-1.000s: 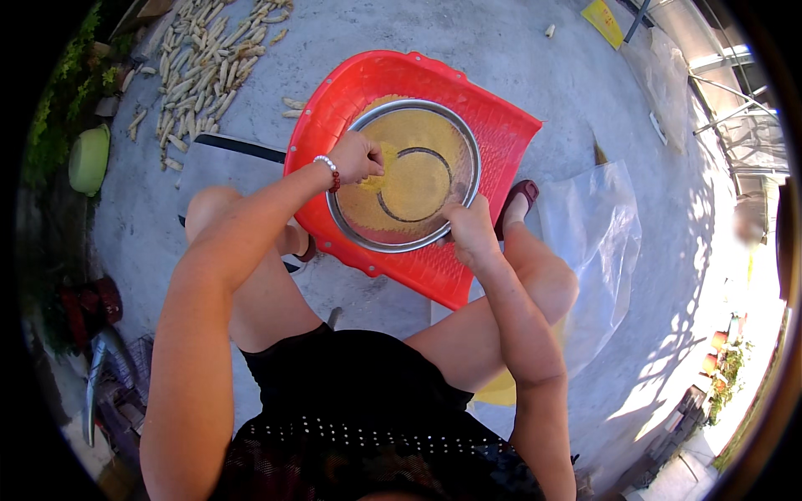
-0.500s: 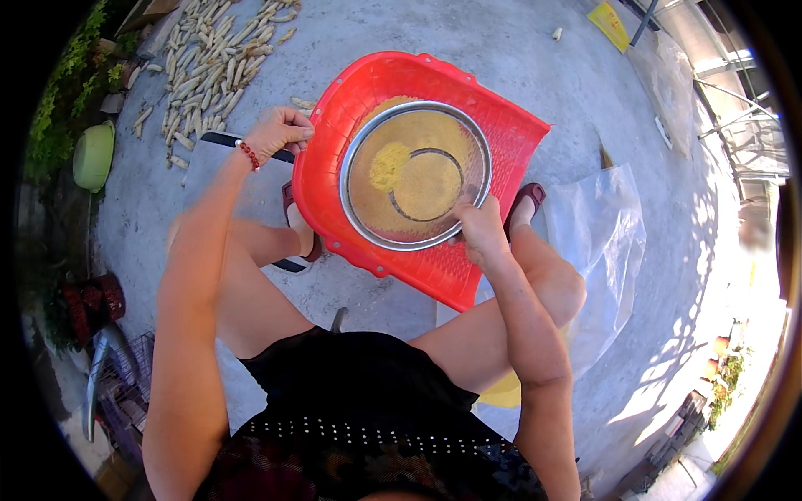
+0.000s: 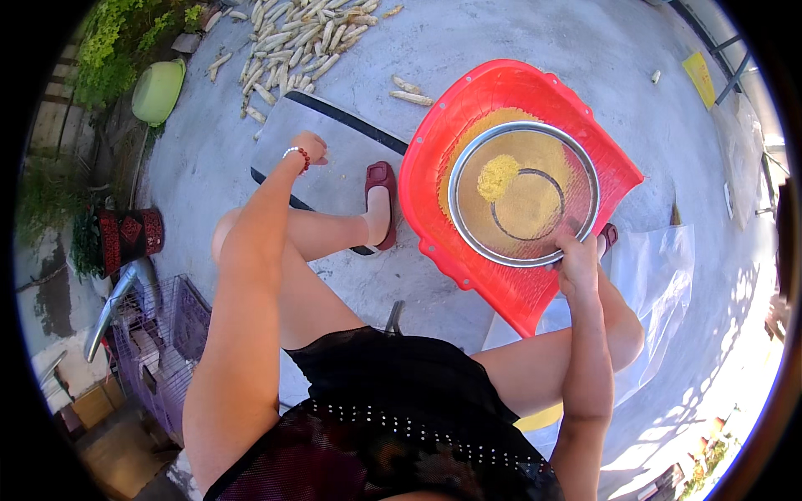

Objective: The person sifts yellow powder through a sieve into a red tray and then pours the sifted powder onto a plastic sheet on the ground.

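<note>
My right hand [image 3: 576, 265] grips the near right rim of a round metal sieve [image 3: 456, 213]. A small heap of yellow corn meal [image 3: 499, 177] lies on its mesh, left of a dark ring-shaped mark. Under the sieve is a red plastic scoop-shaped basket [image 3: 422, 188], with more yellow meal [image 3: 455, 159] spread inside. My left hand [image 3: 311, 149] is off to the left, above a grey board with black edges [image 3: 342, 150]. Its fingers are curled together, and what they hold, if anything, is hidden.
Several bare corn cobs [image 3: 305, 37] are piled on the concrete floor at the far left, and a few lie behind the basket. A green basin [image 3: 159, 90], a potted plant [image 3: 129, 238] and a purple wire cage [image 3: 171, 321] stand left. Clear plastic sheeting [image 3: 656, 275] lies right.
My left hand has left the basket's rim and moved left over the board. The view has shifted left, so basket and sieve appear farther right. My right hand still grips the sieve.
</note>
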The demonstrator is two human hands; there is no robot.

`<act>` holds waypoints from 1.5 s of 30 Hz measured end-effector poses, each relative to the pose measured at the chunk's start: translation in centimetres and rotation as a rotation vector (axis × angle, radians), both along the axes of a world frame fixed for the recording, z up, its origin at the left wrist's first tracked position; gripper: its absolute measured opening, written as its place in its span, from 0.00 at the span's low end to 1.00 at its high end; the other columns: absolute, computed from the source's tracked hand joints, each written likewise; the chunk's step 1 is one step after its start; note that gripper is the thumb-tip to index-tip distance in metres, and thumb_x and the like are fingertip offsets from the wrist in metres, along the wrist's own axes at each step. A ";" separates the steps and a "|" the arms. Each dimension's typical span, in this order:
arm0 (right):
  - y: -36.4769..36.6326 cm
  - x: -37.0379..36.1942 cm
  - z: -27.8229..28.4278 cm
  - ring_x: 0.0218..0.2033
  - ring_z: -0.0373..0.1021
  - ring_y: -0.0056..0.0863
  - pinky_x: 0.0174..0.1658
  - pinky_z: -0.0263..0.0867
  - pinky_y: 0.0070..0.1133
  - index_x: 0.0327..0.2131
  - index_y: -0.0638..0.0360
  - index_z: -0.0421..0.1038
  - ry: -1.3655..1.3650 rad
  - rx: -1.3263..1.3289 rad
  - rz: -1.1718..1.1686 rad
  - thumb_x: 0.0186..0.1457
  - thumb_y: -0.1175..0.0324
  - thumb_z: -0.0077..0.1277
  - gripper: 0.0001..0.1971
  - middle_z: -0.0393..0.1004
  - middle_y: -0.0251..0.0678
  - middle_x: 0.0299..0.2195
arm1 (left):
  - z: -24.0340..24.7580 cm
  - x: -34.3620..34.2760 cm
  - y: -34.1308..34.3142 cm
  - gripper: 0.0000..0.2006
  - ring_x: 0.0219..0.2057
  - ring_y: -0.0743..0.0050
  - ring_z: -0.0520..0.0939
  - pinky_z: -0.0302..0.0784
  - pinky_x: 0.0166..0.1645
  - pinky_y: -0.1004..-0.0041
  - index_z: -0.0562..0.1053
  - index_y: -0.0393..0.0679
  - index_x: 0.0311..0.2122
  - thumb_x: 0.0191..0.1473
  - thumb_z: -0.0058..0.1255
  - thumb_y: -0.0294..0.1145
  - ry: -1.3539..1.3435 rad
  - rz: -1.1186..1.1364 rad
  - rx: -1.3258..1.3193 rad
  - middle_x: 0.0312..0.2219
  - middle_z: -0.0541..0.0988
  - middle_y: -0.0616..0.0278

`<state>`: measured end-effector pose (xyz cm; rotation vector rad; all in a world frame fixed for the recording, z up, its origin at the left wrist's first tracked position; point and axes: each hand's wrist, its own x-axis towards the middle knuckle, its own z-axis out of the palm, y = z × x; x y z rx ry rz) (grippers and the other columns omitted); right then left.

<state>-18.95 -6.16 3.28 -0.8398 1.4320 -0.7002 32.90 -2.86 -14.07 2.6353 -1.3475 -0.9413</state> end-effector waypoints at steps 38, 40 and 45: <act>1.0 -1.6 0.8 0.09 0.62 0.26 0.10 0.56 0.19 0.29 0.74 0.63 -0.053 -0.093 -0.021 0.42 0.82 0.33 0.09 0.65 0.41 0.15 | 8.9 -32.1 -7.8 0.06 0.25 0.60 0.78 0.73 0.32 0.72 0.75 0.37 0.27 0.40 0.48 0.21 0.470 -0.393 -0.557 0.24 0.76 0.47; 0.9 -1.4 1.0 0.09 0.62 0.26 0.10 0.57 0.20 0.29 0.74 0.63 -0.064 -0.092 -0.010 0.42 0.82 0.33 0.09 0.65 0.41 0.14 | 8.3 -32.0 -7.6 0.07 0.26 0.59 0.78 0.73 0.32 0.70 0.74 0.37 0.28 0.40 0.48 0.21 0.330 -0.581 -0.587 0.24 0.76 0.48; 1.0 -0.8 1.3 0.09 0.62 0.28 0.10 0.57 0.21 0.27 0.73 0.63 -0.026 -0.081 0.007 0.43 0.82 0.34 0.08 0.65 0.42 0.13 | 7.9 -33.1 -7.5 0.09 0.29 0.53 0.76 0.72 0.34 0.66 0.75 0.38 0.30 0.39 0.47 0.22 -0.036 -0.818 -0.430 0.26 0.75 0.47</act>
